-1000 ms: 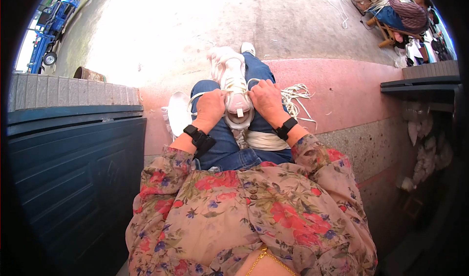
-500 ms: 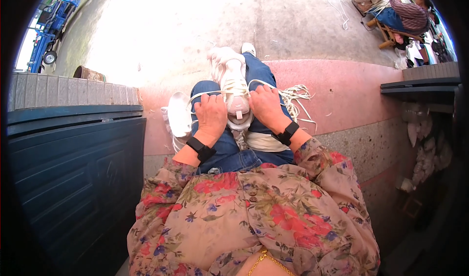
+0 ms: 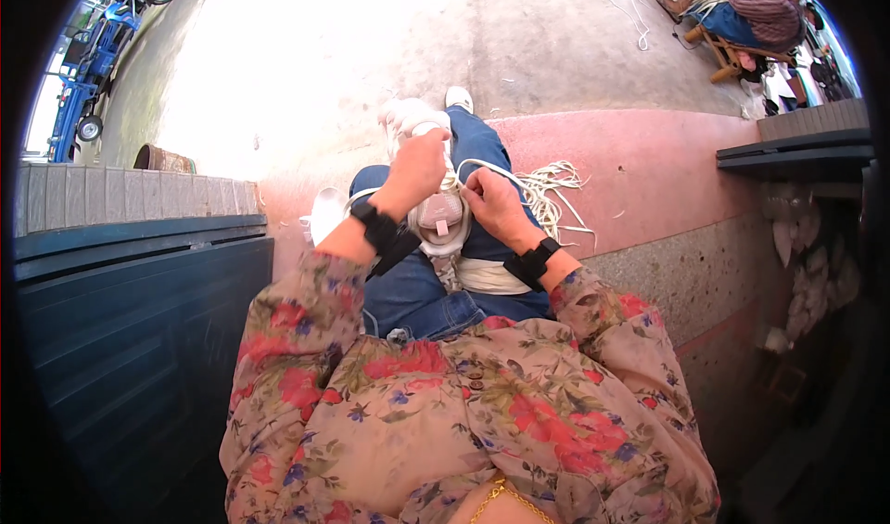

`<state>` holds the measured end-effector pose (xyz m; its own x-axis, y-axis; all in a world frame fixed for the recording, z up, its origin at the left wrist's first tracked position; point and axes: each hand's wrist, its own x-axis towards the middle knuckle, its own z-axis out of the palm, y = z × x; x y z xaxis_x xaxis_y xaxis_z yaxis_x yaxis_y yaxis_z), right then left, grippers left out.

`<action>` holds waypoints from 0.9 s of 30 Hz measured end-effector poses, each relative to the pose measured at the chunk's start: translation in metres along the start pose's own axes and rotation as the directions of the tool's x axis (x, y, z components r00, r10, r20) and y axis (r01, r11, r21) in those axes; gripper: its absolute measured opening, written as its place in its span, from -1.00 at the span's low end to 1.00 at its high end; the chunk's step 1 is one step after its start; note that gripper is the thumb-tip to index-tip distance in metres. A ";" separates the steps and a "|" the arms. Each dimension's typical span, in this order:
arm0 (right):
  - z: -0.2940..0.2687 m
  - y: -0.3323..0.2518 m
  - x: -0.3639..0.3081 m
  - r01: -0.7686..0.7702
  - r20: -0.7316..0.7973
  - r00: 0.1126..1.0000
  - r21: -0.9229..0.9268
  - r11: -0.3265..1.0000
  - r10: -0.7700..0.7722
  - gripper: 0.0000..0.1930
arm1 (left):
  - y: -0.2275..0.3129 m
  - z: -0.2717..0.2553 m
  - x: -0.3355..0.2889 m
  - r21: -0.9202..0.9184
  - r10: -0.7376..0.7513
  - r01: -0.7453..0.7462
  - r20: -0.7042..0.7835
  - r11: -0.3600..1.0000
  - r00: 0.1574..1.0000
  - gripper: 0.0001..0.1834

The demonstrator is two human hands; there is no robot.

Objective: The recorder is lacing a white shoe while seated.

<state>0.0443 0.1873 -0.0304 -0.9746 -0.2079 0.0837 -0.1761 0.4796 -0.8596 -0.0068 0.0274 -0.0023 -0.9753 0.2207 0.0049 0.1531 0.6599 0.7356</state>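
Observation:
A pale pink-and-white sneaker (image 3: 439, 210) lies between my knees with its heel tab toward me. My left hand (image 3: 417, 170) reaches over its laced part, fingers pinched together. What they hold, if anything, is hidden behind the hand. To the right of the shoe's opening, my right hand (image 3: 496, 205) is closed on a cream shoelace (image 3: 482, 163), which loops up beside the fingers. A bundle of loose shoelaces (image 3: 554, 190) hangs by my right knee. Part of another white shoe (image 3: 326, 212) shows beyond my left forearm.
A dark blue door panel (image 3: 139, 338) stands at my left, and a dark ledge (image 3: 788, 158) at my right. Outside are a rusty round container (image 3: 165, 159), blue three-wheelers (image 3: 88, 79) and a seated person (image 3: 765, 14) with a pile of pale shoes. A loose lace (image 3: 638, 25) lies on the ground.
My left hand has moved up and right, from beside the shoe's opening to over its laces. My right hand stays near the opening, a little lower. The whole view has shifted slightly.

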 end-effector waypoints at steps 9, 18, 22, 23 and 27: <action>0.002 0.010 0.003 0.317 0.133 0.948 -0.276 0.907 -0.290 -0.93 | 0.008 0.006 0.036 -0.230 -0.424 0.661 0.608 0.714 0.671 -0.68; -0.001 -0.016 0.021 0.598 0.440 0.798 -0.660 0.455 -0.412 -0.87 | 0.022 -0.030 0.028 -0.436 -0.392 0.615 0.499 0.657 0.773 -0.71; 0.000 0.002 0.020 0.546 0.290 0.838 -0.452 0.706 -0.462 -0.90 | 0.018 -0.025 0.028 -0.447 -0.399 0.643 0.525 0.623 0.752 -0.63; 0.000 -0.003 0.017 0.471 0.127 0.880 -0.341 0.813 -0.457 -0.94 | 0.019 -0.020 0.028 -0.470 -0.399 0.650 0.529 0.597 0.749 -0.63; -0.039 -0.069 0.034 0.502 -0.278 0.825 -0.039 0.864 -0.492 -0.96 | 0.016 -0.004 0.029 -0.433 -0.334 0.622 0.572 0.653 0.749 -0.65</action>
<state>0.0179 0.1807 0.0518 -0.7558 -0.1702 0.6324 -0.6470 0.3435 -0.6808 -0.0328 0.0418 0.0122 -0.6910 0.3553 -0.6295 -0.5753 0.2570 0.7765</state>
